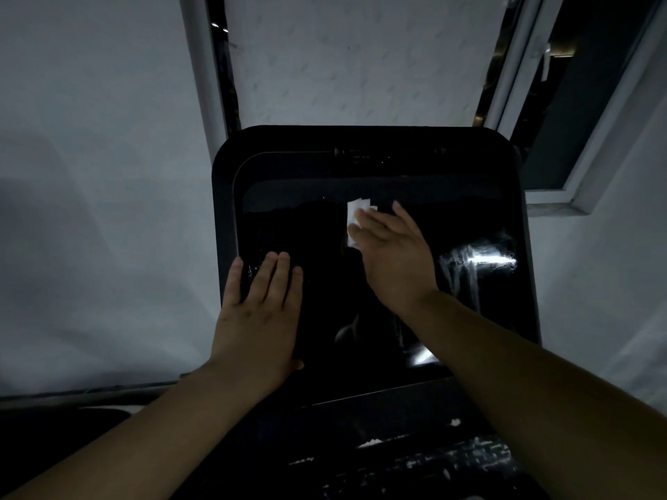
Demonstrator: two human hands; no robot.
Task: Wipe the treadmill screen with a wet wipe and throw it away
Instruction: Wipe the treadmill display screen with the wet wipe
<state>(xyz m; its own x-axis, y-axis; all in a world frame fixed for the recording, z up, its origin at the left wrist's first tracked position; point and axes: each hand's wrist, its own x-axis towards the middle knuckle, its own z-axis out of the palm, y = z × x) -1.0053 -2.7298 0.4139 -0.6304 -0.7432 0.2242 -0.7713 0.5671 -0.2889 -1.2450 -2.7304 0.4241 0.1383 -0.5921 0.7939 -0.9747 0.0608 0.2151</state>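
right hand [391,254]: straight fingers pressing white wet wipe [355,214] flat on dark treadmill screen [415,196]
left hand [260,312]: flat, fingers straight, holding nothing, on screen's left edge

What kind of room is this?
Probably a dim home or gym corner: a treadmill screen stands against a white wall, with a window frame to the right.

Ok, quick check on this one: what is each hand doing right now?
Left hand: open, fingers straight, resting flat on the treadmill screen.
Right hand: open, fingers straight, pressing the wet wipe against the screen.
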